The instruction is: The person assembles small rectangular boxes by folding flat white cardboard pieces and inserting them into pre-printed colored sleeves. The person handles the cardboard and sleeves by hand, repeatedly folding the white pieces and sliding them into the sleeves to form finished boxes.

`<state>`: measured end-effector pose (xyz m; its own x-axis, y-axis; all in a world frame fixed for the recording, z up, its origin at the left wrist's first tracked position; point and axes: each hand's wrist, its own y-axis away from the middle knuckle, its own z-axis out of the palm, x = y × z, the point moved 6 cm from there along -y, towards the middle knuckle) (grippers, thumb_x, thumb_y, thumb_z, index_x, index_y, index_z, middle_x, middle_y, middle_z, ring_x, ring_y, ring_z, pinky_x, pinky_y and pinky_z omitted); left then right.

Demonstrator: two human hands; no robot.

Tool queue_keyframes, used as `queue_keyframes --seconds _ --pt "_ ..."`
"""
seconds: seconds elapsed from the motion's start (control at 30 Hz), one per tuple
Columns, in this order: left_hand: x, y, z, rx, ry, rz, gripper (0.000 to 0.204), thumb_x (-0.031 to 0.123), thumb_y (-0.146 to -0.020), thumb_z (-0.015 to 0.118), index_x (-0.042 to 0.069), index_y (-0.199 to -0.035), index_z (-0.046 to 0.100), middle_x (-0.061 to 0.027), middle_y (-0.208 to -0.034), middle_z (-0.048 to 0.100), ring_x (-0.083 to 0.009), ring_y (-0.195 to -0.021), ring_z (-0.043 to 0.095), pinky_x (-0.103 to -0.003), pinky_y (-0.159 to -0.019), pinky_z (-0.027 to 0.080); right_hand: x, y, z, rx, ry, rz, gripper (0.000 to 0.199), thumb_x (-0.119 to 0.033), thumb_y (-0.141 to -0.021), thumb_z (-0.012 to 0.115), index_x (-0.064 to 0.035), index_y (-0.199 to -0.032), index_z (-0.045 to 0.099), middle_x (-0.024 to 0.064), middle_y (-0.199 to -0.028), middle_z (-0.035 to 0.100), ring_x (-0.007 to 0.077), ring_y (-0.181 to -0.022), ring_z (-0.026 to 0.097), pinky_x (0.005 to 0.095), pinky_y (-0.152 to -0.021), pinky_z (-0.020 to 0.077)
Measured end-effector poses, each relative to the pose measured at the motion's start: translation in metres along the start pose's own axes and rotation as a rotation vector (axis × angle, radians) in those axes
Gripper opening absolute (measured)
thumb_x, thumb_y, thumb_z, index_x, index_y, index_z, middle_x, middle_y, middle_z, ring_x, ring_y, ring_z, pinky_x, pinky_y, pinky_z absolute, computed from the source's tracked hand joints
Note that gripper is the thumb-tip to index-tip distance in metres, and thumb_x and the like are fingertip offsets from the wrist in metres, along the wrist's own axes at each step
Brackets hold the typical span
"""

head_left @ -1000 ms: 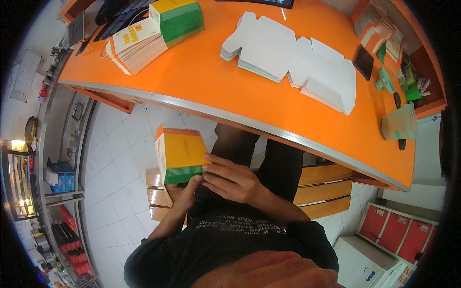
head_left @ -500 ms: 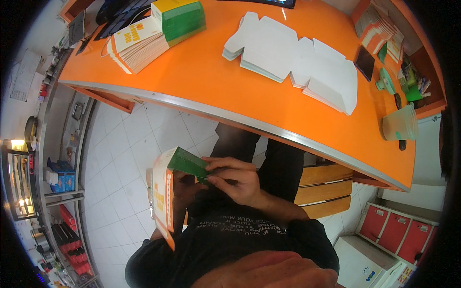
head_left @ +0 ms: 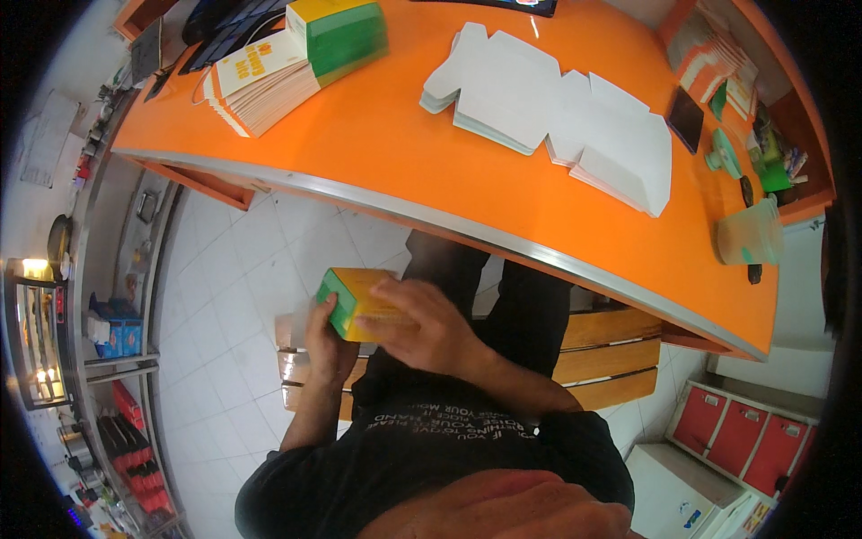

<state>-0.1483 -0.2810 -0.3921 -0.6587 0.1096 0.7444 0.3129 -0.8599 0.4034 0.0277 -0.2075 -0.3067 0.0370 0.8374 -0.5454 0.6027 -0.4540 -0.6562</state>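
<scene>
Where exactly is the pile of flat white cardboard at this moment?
In the head view, the cardboard pile lies right of centre on the orange table, just left of the dark phone.

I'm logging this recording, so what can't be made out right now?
Head view: fingers of the bare left hand, mostly hidden by the yellow-and-green cardboard box.
Head view: fingertips of the bare right hand, too blurred to trace.
Head view: rest of the dark-edged flat screen, cut off by the picture's top edge.

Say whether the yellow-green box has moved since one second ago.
Yes. The yellow-green box has shifted slightly down the picture, away from the table's metal edge, and has turned.
</scene>
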Motion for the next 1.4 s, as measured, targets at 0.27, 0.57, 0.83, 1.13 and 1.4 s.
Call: queue_keyframes --seconds 0.27,0.57,0.83,1.13,1.4 --pt "0.01 0.011 0.031 -0.144 0.38 0.102 0.06 0.046 -0.106 0.052 0.002 -0.146 0.044 -0.0132 -0.138 0.057 -0.0267 -0.123 0.06 -0.04 -0.104 0.049 0.021 0.011 -0.014 0.232 -0.237 0.151 0.038 0.003 -0.079 0.084 0.0028 -0.114 0.07 0.0174 -0.105 0.076 0.0334 -0.1 0.075 0.0396 -0.088 0.0622" --pt "0.005 0.035 0.021 -0.22 -0.549 0.622 0.05 0.025 -0.099 0.059 -0.004 -0.138 0.048 -0.0155 -0.127 0.06 -0.0231 -0.12 0.059 -0.038 -0.1 0.049 0.003 0.004 -0.018 0.082 -0.404 0.027 0.025 0.0 -0.086 0.078 0.0023 -0.109 0.071 0.0158 -0.122 0.071 0.0347 -0.131 0.061 0.0474 -0.109 0.0529" --pt "0.042 0.053 0.061 0.061 -0.838 1.042 0.023 0.003 -0.094 0.068 -0.007 -0.115 0.067 -0.0158 -0.102 0.073 -0.0241 -0.087 0.071 -0.031 -0.081 0.055 0.002 0.002 -0.03 0.186 -0.604 0.093 0.013 0.004 -0.086 0.078 0.0058 -0.097 0.072 0.0211 -0.106 0.074 0.04 -0.119 0.068 0.0499 -0.102 0.0559" --pt "0.029 0.052 0.086 -0.144 -0.928 1.003 0.014 0.0 -0.085 0.076 -0.007 -0.097 0.074 -0.018 -0.087 0.076 -0.0223 -0.073 0.073 -0.03 -0.068 0.053 -0.009 0.001 -0.03 0.394 -0.359 0.056 0.013 0.005 -0.084 0.079 0.0084 -0.09 0.068 0.0184 -0.103 0.07 0.046 -0.115 0.069 0.048 -0.097 0.0592" --pt "0.029 0.041 0.069 -0.134 -0.699 0.786 0.018 0.011 -0.091 0.078 -0.006 -0.096 0.077 -0.012 -0.089 0.077 -0.0156 -0.079 0.069 -0.027 -0.071 0.051 -0.005 -0.006 -0.033 0.188 -0.351 0.104 0.013 0.005 -0.082 0.08 0.005 -0.092 0.071 0.0181 -0.105 0.07 0.0446 -0.117 0.068 0.0442 -0.097 0.0596"
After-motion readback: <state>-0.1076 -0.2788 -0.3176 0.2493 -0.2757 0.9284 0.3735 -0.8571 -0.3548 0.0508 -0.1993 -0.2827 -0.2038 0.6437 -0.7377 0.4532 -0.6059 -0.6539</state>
